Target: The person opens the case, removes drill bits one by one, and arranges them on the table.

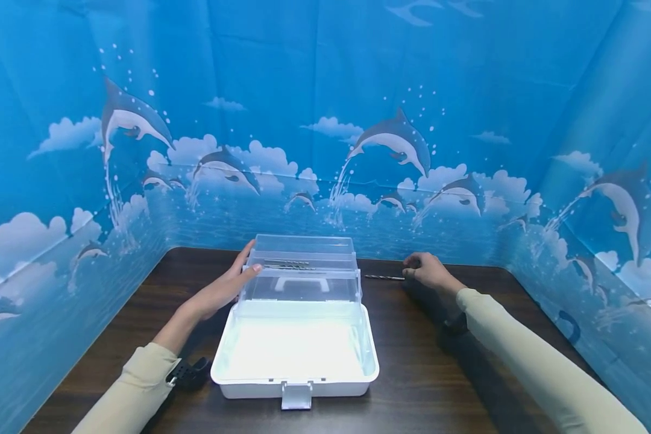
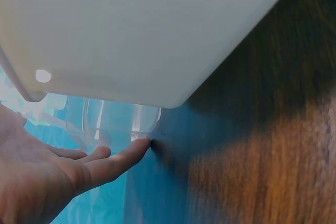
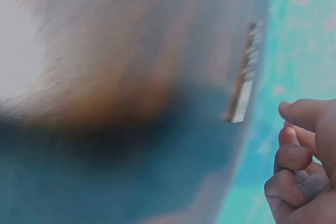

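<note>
A white box (image 1: 295, 390) with its clear lid raised at the back stands on the table. Several drill bits (image 1: 287, 265) lie in the clear compartment tray (image 1: 304, 244) of the raised part. My left hand (image 1: 230, 283) rests against that tray's left side, thumb near its edge; the left wrist view shows the fingers (image 2: 118, 162) mostly straight beside the clear plastic (image 2: 107, 119). A single drill bit (image 1: 384, 277) lies on the table right of the box. Close to its right end is my right hand (image 1: 427, 272), fingers loosely bent; in the right wrist view a gap separates them from the drill bit (image 3: 244, 77).
The dark wooden table (image 1: 412, 386) runs back to a blue dolphin-print cloth (image 1: 314, 150), which also walls in both sides. A dark strap (image 1: 187, 371) is on the left wrist, beside the box's left wall.
</note>
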`<state>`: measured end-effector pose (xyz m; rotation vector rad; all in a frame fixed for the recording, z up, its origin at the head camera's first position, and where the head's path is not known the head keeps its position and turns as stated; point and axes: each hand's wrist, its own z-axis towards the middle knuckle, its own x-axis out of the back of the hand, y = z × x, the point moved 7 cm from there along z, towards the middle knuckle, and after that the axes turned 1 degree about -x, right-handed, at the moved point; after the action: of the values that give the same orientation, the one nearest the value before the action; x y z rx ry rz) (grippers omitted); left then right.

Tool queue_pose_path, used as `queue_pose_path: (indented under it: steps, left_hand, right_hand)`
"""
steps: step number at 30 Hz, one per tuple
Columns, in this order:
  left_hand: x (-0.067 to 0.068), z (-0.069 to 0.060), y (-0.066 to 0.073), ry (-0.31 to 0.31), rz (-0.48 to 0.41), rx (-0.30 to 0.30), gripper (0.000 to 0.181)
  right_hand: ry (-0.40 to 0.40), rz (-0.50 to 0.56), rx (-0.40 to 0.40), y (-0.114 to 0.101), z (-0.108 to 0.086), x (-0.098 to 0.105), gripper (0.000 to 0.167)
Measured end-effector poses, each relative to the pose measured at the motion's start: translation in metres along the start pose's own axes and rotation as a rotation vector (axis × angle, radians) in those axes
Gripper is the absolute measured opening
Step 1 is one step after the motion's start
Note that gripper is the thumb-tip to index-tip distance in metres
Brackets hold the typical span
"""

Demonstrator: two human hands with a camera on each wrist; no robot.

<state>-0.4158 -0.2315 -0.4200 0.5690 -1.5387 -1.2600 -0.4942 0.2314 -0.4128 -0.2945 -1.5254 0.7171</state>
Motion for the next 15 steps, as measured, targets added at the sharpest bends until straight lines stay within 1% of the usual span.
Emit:
queue_pose_path:
  steps: [3, 7, 11, 15]
  left_hand:
    - [0.003, -0.001, 0.004, -0.004, 0.008, -0.013, 0.075]
    - [0.006, -0.002, 0.006, 0.003, 0.014, -0.019, 0.075]
    - [0.005, -0.002, 0.003, 0.007, 0.014, -0.012, 0.075]
    - [0.0, -0.002, 0.001, -0.003, 0.013, -0.015, 0.075]
  right_hand:
    - [0.027, 0.01, 0.04, -0.029, -0.001, 0.009, 0.022]
    - [0.076, 0.002, 0.135, -0.082, -0.004, 0.012, 0.023]
    - [0.073, -0.056, 0.252, -0.137, -0.009, 0.0, 0.024]
    - [0.012, -0.114, 0.375, -0.18, -0.017, -0.017, 0.022]
